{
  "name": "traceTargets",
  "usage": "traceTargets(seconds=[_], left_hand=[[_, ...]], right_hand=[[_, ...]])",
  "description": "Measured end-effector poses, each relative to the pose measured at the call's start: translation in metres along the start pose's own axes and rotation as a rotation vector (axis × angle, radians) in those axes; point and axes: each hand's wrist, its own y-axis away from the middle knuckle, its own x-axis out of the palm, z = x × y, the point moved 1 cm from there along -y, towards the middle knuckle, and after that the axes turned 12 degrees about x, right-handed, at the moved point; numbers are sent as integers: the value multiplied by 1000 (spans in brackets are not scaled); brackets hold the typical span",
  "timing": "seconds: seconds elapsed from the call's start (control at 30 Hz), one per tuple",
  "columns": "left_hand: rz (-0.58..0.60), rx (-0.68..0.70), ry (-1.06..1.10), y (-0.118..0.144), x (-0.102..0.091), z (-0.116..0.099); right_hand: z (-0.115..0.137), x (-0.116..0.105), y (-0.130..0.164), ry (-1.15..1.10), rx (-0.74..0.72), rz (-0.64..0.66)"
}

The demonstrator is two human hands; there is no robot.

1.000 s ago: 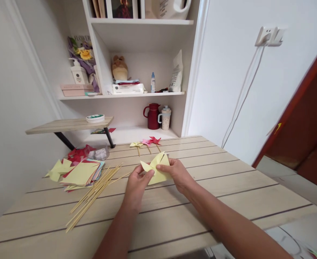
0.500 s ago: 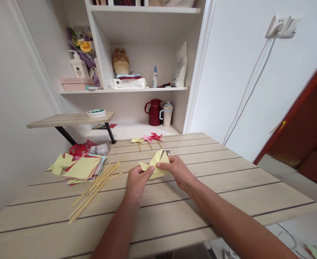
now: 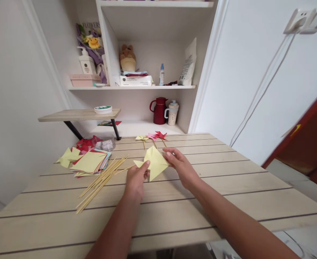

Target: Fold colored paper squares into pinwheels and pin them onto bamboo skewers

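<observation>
From the head camera I look down on a pale wooden table (image 3: 228, 201) with both bare arms reaching forward over it. The left hand (image 3: 135, 178) pinches the near left edge of a folded yellow paper (image 3: 155, 163), thumb on top and fingers closed beneath it, so its grip is shut on the sheet. The right hand (image 3: 180, 166) is at the paper's far right corner with fingers stretched out and loosely spread; the fingertips touch the corner, but I cannot tell whether they actually pinch it. The paper is held just above the middle of the table, its pointed flaps tilted up. To the left lies a loose bundle of thin wooden sticks (image 3: 101, 181), and beyond them a stack of coloured paper squares (image 3: 89, 162), with red scraps (image 3: 86, 143) and a small clear bag (image 3: 107, 144) behind. Three small finished pinwheels (image 3: 153, 137) lie at the table's far edge. Shelves (image 3: 136, 87) behind hold a red jug (image 3: 158, 110), a mug (image 3: 172, 113), a bottle and boxes. My judgement of the risk: with only one hand firmly gripping, the folds could spring open or the sheet could twist and crease in the wrong place if the right fingertips slip. A sweep of the left forearm could also scatter the sticks, since they lie close beside it.
</observation>
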Motion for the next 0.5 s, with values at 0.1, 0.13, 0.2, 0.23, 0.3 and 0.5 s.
traceTargets(seconds=[0.1, 0.13, 0.2, 0.23, 0.3, 0.5], left_hand=[[-91, -16, 67, -3, -2, -3], [-106, -13, 80, -4, -2, -4], [-132, -12, 112, -6, -3, -6], [-139, -16, 127, -7, -3, -7], [-144, -32, 153, -9, -4, -7], [-119, -81, 217, -10, -5, -8]], right_hand=[[2, -2, 1, 184, -192, -37], [2, -2, 3, 278, -284, -52], [1, 0, 6, 468, -462, -77], [0, 2, 7, 545, -533, -84], [-3, 5, 9, 650, -622, -91], [-18, 10, 6, 821, -743, -153]])
